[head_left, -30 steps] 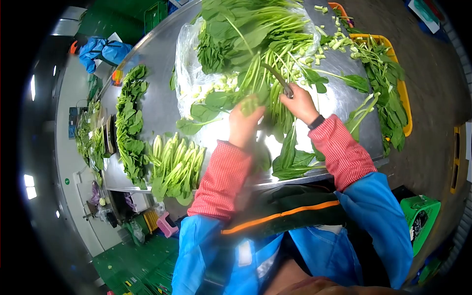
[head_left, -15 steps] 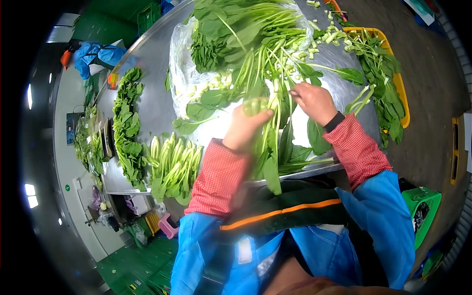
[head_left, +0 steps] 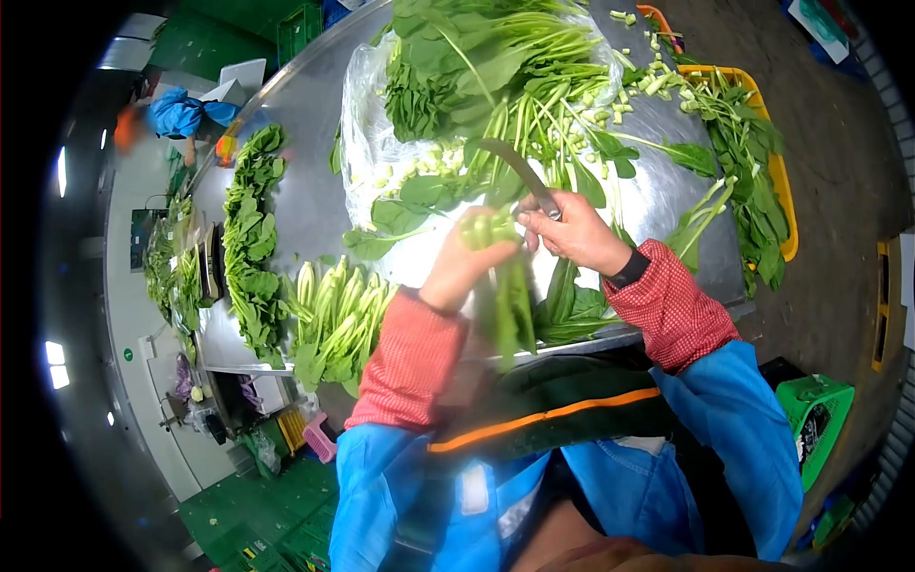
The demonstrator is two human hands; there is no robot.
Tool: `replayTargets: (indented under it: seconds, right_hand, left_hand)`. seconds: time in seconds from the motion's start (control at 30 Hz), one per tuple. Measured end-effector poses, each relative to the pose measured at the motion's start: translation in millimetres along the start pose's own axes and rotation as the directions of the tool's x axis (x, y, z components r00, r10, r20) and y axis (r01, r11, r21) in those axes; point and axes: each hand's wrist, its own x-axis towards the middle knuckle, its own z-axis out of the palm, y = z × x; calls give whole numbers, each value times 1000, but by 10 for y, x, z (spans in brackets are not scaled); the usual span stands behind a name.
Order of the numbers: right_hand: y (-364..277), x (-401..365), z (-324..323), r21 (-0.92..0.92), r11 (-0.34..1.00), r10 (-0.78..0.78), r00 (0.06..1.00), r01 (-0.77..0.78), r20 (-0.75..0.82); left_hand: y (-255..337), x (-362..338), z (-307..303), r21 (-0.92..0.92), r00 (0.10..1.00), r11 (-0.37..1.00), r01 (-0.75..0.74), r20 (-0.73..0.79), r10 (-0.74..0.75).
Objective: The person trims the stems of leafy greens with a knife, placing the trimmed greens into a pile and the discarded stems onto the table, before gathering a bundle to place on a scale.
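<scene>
My left hand (head_left: 459,267) is closed around a bunch of leafy greens (head_left: 515,310), stem ends up and leaves hanging toward the table's near edge. In my right hand (head_left: 583,234) is a knife (head_left: 515,162) with a curved blade pointing up and away. The right fingers are close beside the stem ends of the bunch. Beyond the hands, a large heap of greens (head_left: 429,86) rests on a clear plastic sheet (head_left: 360,124). Cut stem pieces (head_left: 656,84) lie scattered to its right. Loose leaves (head_left: 572,315) lie near the front edge.
On the metal table (head_left: 310,191), a long row of greens (head_left: 250,238) and a pale-stemmed bunch (head_left: 334,310) lie at left. A yellow crate (head_left: 787,205) of greens stands at right, a green crate (head_left: 839,405) below it. Another person in blue (head_left: 176,114) is at far left.
My right hand has moved left to the bunch, and the knife blade now shows clearly. The left hand still grips greens, with fewer leaves hanging below it. The view has shifted slightly.
</scene>
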Motion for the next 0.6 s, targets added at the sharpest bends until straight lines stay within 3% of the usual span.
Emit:
replayTargets:
  seconds: [0.07,0.1,0.13,0.17,0.2,0.23,0.27,0.3,0.33,0.4,0.47,0.5,0.6]
  right_hand:
    - [157,177,-98,-119,991,-71,997,67,-22]
    - [172,265,-163,-203,978,-66,991,42,-113]
    - [161,368,-247,-354,935,-52,975,-28,-214]
    - [264,500,-347,-420,908,-145,948,13,-285]
    - [403,649,-449,-486,873,-241,907,47,-345]
    - [473,780,-547,-554,833,-256,896,13,-364]
    - [518,898,-613,-615,788,-272,883,-24,-383]
    - [532,1002,-635,-659,748,-258,878,-83,-404]
    - [488,1070,-615,-641,751,-179,884,-161,-431]
    - [585,1265,-596,-683,707,-196,875,-186,-442]
    - [546,1396,-529,-700,632,-57,881,-333,-470]
    - [542,1437,-497,-721,588,-34,880,-366,-474]
    - [701,1533,-522,-737,564,-35,881,-372,-471]
  left_hand:
    - [193,-182,-319,194,993,979,-55,-91,74]
    - [376,-329,-465,426,968,904,-39,-210,140]
    - [452,-446,-668,605,917,789,-109,-244,314]
    - [472,-532,-895,759,834,641,-119,-274,479]
    - [694,-685,-893,908,770,419,16,-279,575]
    - [657,-760,-1205,986,703,99,132,-164,692]
    - [633,-820,-1439,945,678,-153,288,-88,729]
    - [511,-882,-1644,866,675,-248,434,-131,726]
    - [294,-932,-1989,807,691,-285,517,-197,695]
    - [-54,-1074,-2275,721,702,-247,648,-438,561]
    - [-775,-1229,-2931,713,655,53,699,-668,353]
    - [-1267,-1305,-3371,724,647,220,653,-685,335]
    - [-1030,-1164,-2785,640,528,2,768,-636,563]
